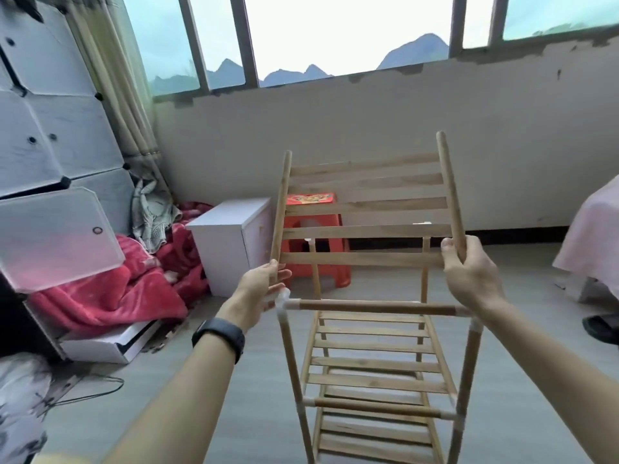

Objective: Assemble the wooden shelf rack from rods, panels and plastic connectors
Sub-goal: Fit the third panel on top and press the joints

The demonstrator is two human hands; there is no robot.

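Observation:
A partly built wooden shelf rack (375, 366) stands on the floor in front of me, with slatted shelves, upright rods and translucent plastic connectors (283, 301) at the corners. A slatted wooden panel (365, 202) with a rod on each side is held tilted above its top. My left hand (263, 284) grips the lower end of the panel's left rod, right by the front left connector. My right hand (469, 272) grips the panel's right rod near its lower end. A black band sits on my left wrist.
A white cabinet (231, 239) and a red plastic stool (315, 249) stand behind the rack by the wall. Red blankets (110, 289) and a white modular wardrobe (50, 128) fill the left. A pink-covered bed (593, 239) is at the right edge.

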